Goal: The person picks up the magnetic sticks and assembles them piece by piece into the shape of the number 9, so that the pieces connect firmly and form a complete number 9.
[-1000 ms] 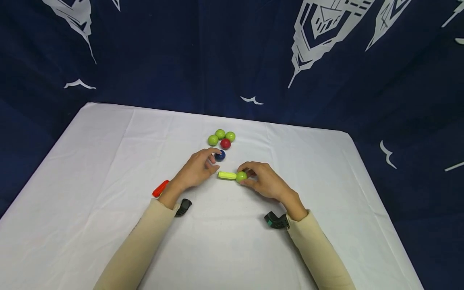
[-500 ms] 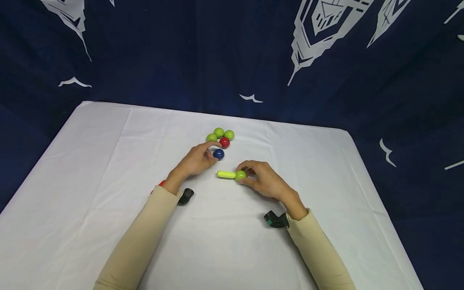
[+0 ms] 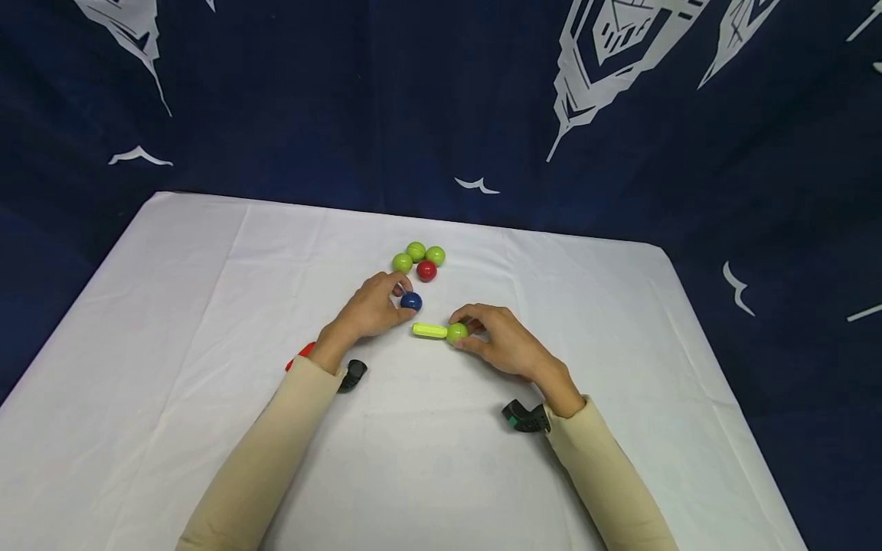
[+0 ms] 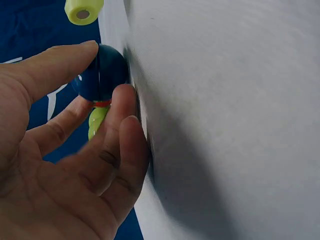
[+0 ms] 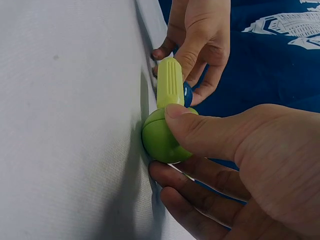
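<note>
My left hand point(image 3: 372, 307) pinches a glossy blue ball point(image 3: 411, 302) between thumb and fingers, low over the white cloth. In the left wrist view the thumb lies on one side of this ball point(image 4: 104, 74), which has a seam line. My right hand point(image 3: 506, 341) grips a green ball point(image 3: 457, 333) with thumb and fingertips. From that ball a ribbed yellow-green rod point(image 3: 430, 330) points left toward the left hand. The rod's free end point(image 4: 83, 13) has a grey disc set in it.
Beyond the left hand, a red ball point(image 3: 426, 271) sits with several green balls point(image 3: 416, 252). A red piece point(image 3: 301, 355) lies partly hidden under the left forearm. White cloth point(image 3: 586, 306) covers the table; a dark blue curtain point(image 3: 310, 107) hangs behind.
My left hand reached forward round the blue ball, then closed on it and drew it slightly nearer. The left forearm now covers more of the red piece. My right hand stays put.
</note>
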A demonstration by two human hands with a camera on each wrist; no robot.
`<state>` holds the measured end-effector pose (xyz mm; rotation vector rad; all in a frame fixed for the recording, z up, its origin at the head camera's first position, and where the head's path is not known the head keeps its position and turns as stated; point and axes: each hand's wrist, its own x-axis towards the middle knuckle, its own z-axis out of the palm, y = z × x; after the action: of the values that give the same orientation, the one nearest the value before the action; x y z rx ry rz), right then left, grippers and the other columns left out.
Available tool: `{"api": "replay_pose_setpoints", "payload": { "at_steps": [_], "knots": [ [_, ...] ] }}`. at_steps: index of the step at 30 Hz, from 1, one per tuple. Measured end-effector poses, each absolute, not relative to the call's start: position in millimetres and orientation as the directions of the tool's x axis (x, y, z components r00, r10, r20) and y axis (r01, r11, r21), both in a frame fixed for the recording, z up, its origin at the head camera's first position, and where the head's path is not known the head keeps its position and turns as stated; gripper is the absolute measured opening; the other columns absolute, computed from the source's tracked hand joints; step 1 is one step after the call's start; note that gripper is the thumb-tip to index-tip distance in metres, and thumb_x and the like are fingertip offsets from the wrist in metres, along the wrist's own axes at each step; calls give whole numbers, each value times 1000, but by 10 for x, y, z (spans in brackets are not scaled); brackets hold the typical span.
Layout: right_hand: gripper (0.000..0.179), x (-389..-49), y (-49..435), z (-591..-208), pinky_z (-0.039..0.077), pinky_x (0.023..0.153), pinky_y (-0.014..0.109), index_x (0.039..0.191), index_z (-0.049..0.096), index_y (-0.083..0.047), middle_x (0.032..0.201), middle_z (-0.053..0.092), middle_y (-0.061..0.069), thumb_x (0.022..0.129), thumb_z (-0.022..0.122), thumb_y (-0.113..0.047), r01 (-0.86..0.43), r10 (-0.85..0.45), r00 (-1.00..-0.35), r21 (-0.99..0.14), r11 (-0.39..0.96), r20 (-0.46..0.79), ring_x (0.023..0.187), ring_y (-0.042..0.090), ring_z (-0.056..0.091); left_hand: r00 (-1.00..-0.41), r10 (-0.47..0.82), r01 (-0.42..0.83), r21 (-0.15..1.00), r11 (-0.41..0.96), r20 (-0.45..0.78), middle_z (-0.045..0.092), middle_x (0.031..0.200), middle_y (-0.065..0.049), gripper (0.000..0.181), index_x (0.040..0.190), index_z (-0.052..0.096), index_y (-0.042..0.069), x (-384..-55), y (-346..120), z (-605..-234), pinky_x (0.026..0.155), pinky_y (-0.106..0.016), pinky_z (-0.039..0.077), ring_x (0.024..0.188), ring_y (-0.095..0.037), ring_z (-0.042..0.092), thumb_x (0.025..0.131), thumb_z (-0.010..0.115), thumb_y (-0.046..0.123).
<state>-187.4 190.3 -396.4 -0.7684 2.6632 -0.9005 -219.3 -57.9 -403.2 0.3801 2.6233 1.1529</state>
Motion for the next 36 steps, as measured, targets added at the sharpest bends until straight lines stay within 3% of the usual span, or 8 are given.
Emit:
{"api": "replay_pose_setpoints", "payload": {
  "at_steps": [6,13,18,36],
  "knots": [
    [29,-1875,1904,-3978,55,91,35,118,67,-8,110,69,2,91,75,-14,-405,-541,-840,-617,675,-40,98,17,66,-940,322,131,752,646,-113,69,116,-14,32,117,62,11,-2150,-612,-4019,89,-43,45,108,-30,56,89,76,19],
    [29,-1869,1889,-3971,55,91,36,118,67,-9,110,69,2,91,75,-15,-395,-532,-845,-602,693,-58,98,17,66,-938,343,192,734,651,-59,62,111,-15,39,125,66,12,-2055,-698,-4000,85,-41,47,101,-29,57,88,77,20],
    [29,-1876,1884,-3977,55,91,36,119,67,-8,111,69,2,91,75,-15,-402,-539,-841,-609,684,-51,99,17,66,-932,358,206,720,663,-62,59,106,-14,36,120,69,13,-1985,-733,-3950,80,-38,45,93,-26,55,86,79,21],
    [29,-1868,1872,-3972,55,92,37,119,67,-7,113,68,4,92,74,-14,-410,-543,-839,-607,681,-42,100,19,66,-895,425,225,688,690,-134,61,101,-6,28,108,70,16,-1922,-741,-3917,80,-35,45,96,-22,55,84,82,24]
  ]
}}
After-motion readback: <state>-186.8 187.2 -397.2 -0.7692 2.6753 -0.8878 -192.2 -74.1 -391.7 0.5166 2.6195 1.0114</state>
